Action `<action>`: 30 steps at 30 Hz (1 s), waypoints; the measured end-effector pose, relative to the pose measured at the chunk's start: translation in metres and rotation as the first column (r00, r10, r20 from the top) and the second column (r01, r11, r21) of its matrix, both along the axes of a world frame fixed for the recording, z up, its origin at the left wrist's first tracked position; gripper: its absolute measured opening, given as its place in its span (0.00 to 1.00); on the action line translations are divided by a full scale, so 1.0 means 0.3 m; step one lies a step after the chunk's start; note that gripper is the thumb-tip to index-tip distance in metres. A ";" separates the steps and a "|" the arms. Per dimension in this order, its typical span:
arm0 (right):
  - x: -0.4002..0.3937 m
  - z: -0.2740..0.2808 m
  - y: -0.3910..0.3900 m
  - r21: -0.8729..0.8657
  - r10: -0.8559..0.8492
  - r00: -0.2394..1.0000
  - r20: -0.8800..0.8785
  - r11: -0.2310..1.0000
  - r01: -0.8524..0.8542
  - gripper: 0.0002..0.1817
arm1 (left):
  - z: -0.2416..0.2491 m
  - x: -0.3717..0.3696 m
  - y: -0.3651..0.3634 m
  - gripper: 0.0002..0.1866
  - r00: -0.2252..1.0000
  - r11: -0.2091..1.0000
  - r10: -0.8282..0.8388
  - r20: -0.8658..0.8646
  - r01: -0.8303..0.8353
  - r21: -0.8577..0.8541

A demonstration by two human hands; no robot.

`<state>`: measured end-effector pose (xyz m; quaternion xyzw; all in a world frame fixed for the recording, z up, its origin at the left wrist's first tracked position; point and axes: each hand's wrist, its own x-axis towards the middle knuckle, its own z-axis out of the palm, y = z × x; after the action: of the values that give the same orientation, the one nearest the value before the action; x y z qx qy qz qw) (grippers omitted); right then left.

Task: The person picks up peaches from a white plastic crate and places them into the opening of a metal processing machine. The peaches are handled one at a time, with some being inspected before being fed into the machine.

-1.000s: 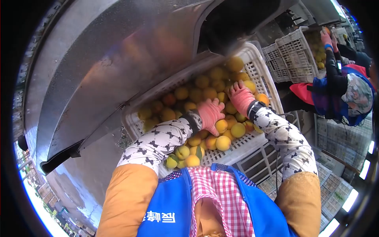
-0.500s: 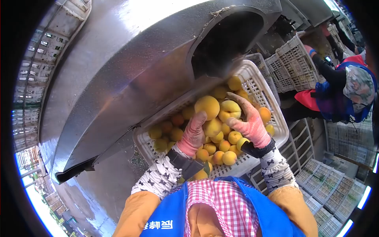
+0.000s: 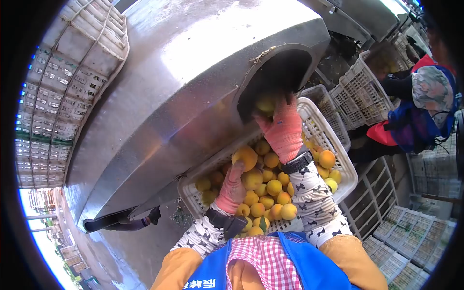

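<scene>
My left hand (image 3: 231, 187), in a pink glove, is closed around a large yellow peach (image 3: 244, 158) above the left part of the white crate (image 3: 349, 180). Another peach (image 3: 252, 179) lies right beside its fingertips. My right hand (image 3: 284, 129), gloved the same way, is at the dark opening (image 3: 295, 65) of the metal machine. A yellow-green peach (image 3: 266, 103) sits at its fingers, partly in shadow and blurred. Several yellow and orange peaches (image 3: 274, 187) lie in the crate below both hands.
The curved metal housing (image 3: 159, 121) stands along the crate's far side. Stacked crates (image 3: 58, 106) rise at the left. A person in a blue and red vest (image 3: 420, 113) works at the right beside another crate (image 3: 361, 92). More crates (image 3: 411, 232) line the lower right.
My right hand has moved up and away from the crate to the machine's opening, with a peach. My left hand stays over the crate, holding its peach. The view has shifted slightly.
</scene>
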<state>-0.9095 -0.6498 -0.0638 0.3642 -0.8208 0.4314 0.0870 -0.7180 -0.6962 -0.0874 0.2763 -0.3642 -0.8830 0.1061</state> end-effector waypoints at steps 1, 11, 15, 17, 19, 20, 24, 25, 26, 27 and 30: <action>0.000 0.001 -0.024 0.022 -0.014 1.000 0.022 1.000 0.014 0.31 | -0.005 -0.005 -0.008 0.36 1.000 1.000 0.003 -0.004 -0.003 0.000; 0.003 0.206 0.079 -0.407 0.204 0.947 0.247 0.909 -0.090 0.41 | 0.021 -0.060 -0.070 0.33 0.999 0.944 -0.033 -0.028 0.022 -0.328; 0.095 0.111 0.226 -0.194 0.391 0.784 0.483 0.920 -0.340 0.41 | 0.105 -0.117 -0.048 0.35 0.999 0.882 -0.010 -0.046 -0.013 -0.471; 0.132 0.071 0.224 -0.253 0.451 0.771 0.450 0.892 -0.374 0.40 | 0.062 -0.119 -0.064 0.36 0.997 0.825 -0.052 -0.055 0.012 -0.565; 0.146 0.065 0.220 -0.207 0.380 0.804 0.458 0.925 -0.319 0.40 | 0.050 -0.119 -0.062 0.38 0.994 0.756 -0.101 -0.051 0.044 -0.653; 0.148 0.069 0.208 -0.163 0.311 0.834 0.456 0.950 -0.265 0.40 | 0.057 -0.132 -0.057 0.40 0.996 0.741 -0.063 -0.059 0.007 -0.672; 0.169 0.081 0.161 -0.167 0.133 0.951 0.278 0.982 -0.088 0.41 | 0.049 -0.184 -0.013 0.43 0.987 0.707 0.069 -0.145 -0.151 -0.691; 0.168 0.092 0.150 -0.129 0.094 0.958 0.270 0.990 -0.061 0.40 | 0.042 -0.192 -0.011 0.43 0.987 0.707 0.066 -0.148 -0.151 -0.691; 0.157 0.094 0.139 -0.129 0.094 0.959 0.266 0.990 -0.061 0.40 | 0.036 -0.200 -0.012 0.43 0.987 0.699 0.051 -0.152 -0.144 -0.701; 0.136 0.093 0.123 -0.117 0.065 0.969 0.237 0.992 -0.038 0.40 | 0.032 -0.206 -0.015 0.42 0.987 0.690 0.037 -0.158 -0.139 -0.711; 0.033 0.037 0.060 -0.113 0.032 0.994 0.103 0.993 -0.021 0.38 | 0.040 -0.136 -0.017 0.40 0.999 0.882 -0.046 -0.008 0.036 -0.470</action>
<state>-0.8997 -0.6317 -0.0527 0.3466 -0.7939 0.4962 0.0585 -0.7587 -0.7012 -0.0754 0.2263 -0.5716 -0.7734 0.1546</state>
